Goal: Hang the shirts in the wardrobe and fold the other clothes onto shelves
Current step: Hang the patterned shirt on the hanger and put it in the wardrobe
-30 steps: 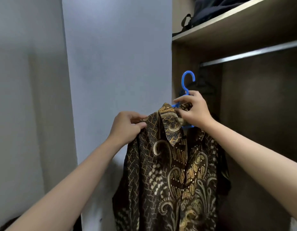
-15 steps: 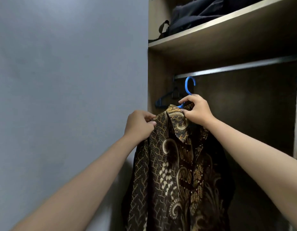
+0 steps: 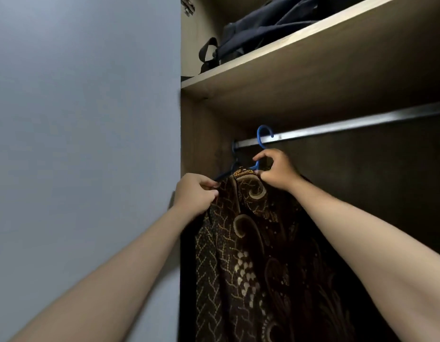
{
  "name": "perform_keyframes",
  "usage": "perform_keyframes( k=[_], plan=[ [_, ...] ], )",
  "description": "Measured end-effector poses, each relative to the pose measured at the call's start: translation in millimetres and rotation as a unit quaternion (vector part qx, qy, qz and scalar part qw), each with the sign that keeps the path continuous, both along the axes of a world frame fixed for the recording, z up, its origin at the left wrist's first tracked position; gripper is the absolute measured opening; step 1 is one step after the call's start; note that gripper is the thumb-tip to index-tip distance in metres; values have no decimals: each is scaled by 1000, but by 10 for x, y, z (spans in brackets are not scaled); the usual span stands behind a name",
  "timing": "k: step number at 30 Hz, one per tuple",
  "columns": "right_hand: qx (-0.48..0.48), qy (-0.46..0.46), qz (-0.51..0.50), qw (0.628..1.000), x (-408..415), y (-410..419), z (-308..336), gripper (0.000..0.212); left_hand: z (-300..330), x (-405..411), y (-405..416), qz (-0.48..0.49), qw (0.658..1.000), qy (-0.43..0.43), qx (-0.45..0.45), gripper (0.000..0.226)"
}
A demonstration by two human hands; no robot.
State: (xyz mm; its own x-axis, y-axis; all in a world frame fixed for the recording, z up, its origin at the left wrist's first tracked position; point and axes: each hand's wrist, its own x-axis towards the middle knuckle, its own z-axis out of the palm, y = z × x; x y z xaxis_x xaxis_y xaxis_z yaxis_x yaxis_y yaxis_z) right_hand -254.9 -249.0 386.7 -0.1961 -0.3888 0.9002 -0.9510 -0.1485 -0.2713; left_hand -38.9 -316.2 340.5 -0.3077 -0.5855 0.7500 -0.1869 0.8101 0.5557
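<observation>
Bag: dark blue bag [image 3: 260,28] lying on the upper shelf, strap loop hanging at the shelf's front edge.
Wall: plain grey wall [image 3: 85,144] left of the opening.

I cannot tell if the hook of the blue plastic hanger [image 3: 262,139] is already over the silver metal rail [image 3: 337,128] or only in front of it. The hanger's shoulders are hidden under the dark brown shirt with gold batik pattern [image 3: 258,255], and the bottom edge cuts the shirt off. My right hand [image 3: 278,172] covers the hanger's neck; my left hand [image 3: 195,193] hides the cloth it pinches. A second dark hanger [image 3: 235,154] at the rail's left end is too dim to make out. The dark blue bag [image 3: 258,30] on the wooden shelf [image 3: 300,45] is cut off at the top edge.
</observation>
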Motion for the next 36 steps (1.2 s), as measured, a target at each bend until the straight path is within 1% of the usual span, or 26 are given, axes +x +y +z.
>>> perform_keyframes(
  k=[4,9,14,17,21,23,24,27,30,32,34,36],
  plan=[
    [-14,-22,-14,1000,-233,-180,131,33,148,-273,-227,-17,1000,7,22,17],
    [-27,-24,-25,999,-458,-330,219,35,224,-545,-424,-53,997,37,46,14],
    [-13,-53,-34,998,-621,-421,106,32,186,-748,-546,-48,998,21,40,11],
    [-8,-33,-30,999,-668,-437,-24,32,88,-803,-583,-40,999,7,31,11],
    [-1,-14,-34,999,-636,-359,-50,30,36,-763,-525,-17,1000,-10,-7,17],
    [11,-21,-39,999,-575,-307,-48,26,24,-703,-482,-7,999,-15,-27,18],
    [11,-28,-46,998,-536,-290,-46,27,13,-663,-456,0,999,-18,-39,19],
    [-45,-32,-71,996,-393,-308,-29,26,-24,-531,-379,8,998,-21,-66,22],
    [-103,1,-52,993,-176,-362,30,21,-52,-402,-319,32,993,-30,-111,17],
    [-109,58,-29,992,11,-397,101,20,-59,-320,-291,68,985,-44,-151,17],
    [-91,98,-3,991,178,-438,180,21,-52,-246,-248,127,969,-77,-197,18],
    [-27,84,6,996,270,-511,248,24,-47,-203,-191,189,943,-131,-241,18]
  ],
)
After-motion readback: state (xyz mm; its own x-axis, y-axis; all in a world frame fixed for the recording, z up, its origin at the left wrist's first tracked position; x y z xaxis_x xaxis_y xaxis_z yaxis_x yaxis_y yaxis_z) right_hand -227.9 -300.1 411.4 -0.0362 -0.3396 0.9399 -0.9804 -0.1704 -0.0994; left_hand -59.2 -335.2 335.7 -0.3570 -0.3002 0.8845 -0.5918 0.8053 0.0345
